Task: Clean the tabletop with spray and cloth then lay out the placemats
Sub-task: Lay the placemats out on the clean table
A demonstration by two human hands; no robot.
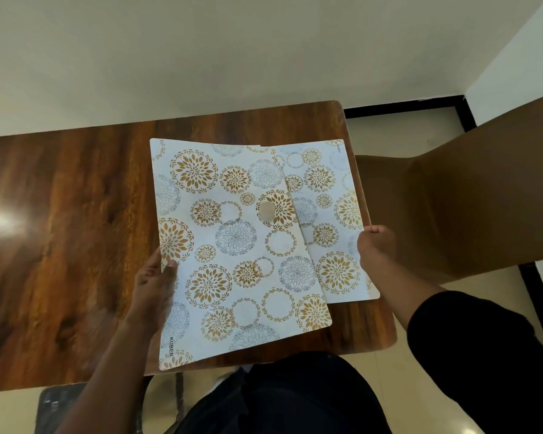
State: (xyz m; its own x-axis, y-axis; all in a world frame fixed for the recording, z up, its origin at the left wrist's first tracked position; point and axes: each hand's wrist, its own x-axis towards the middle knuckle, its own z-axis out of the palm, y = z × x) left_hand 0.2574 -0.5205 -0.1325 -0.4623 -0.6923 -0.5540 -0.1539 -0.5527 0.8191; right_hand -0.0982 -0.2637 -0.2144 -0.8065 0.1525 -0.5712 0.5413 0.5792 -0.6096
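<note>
- Nearest me, my left hand (156, 285) pinches the left edge of the top placemat (232, 245), thumb on its patterned face.
- My right hand (373, 245) grips the right edge of the lower placemat (329, 214), which lies partly under the top one.
- Both mats sit over the right end of the wooden counter (69, 214).
- A brown chair (467, 198) stands just beyond that end.

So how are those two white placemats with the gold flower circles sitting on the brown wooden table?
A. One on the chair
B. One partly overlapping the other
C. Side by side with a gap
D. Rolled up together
B: the left placemat lies flat over the left edge of the right placemat, each held by one hand.
</note>
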